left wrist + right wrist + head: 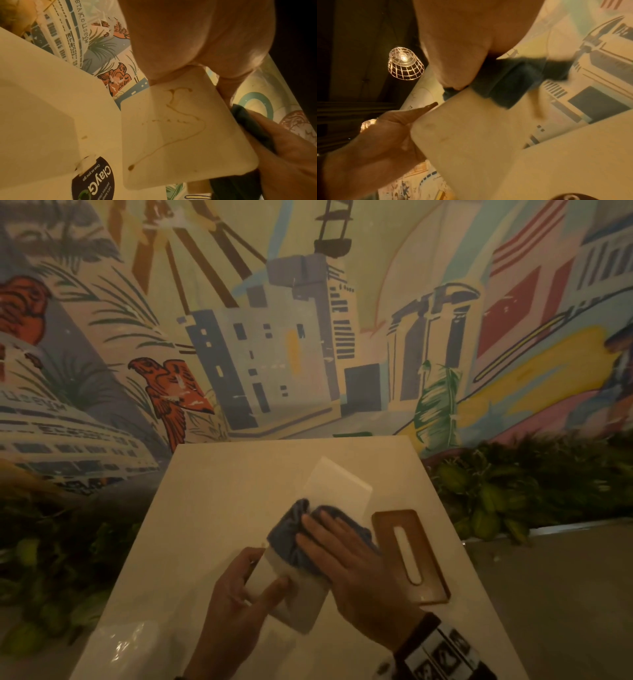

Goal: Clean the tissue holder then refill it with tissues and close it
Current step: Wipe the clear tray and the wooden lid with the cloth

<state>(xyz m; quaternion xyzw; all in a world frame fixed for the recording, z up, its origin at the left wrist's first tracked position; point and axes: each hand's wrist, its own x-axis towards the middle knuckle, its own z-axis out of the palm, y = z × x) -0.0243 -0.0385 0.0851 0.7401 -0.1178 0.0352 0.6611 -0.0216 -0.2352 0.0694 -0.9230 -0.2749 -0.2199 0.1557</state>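
Note:
The white tissue holder (294, 601) is tilted up off the white table (212, 508). My left hand (239, 587) grips its near end, thumb on top. My right hand (346, 556) lies over a dark blue cloth (291, 529) bunched on the holder's far end, fingers stretched across it and thumb tucked beneath. In the left wrist view the holder (180, 128) shows thin brown stain lines, with the cloth (248, 121) at its right edge. In the right wrist view my thumb meets the cloth (510, 83) at the holder's (471, 135) edge. The wooden slotted lid (407, 556) lies to the right.
A flat white tissue stack (337, 484) lies on the table behind the cloth. A clear plastic packet (126, 642) sits at the table's near left corner. Green plants (513, 491) flank the table, and a painted mural wall stands right behind it.

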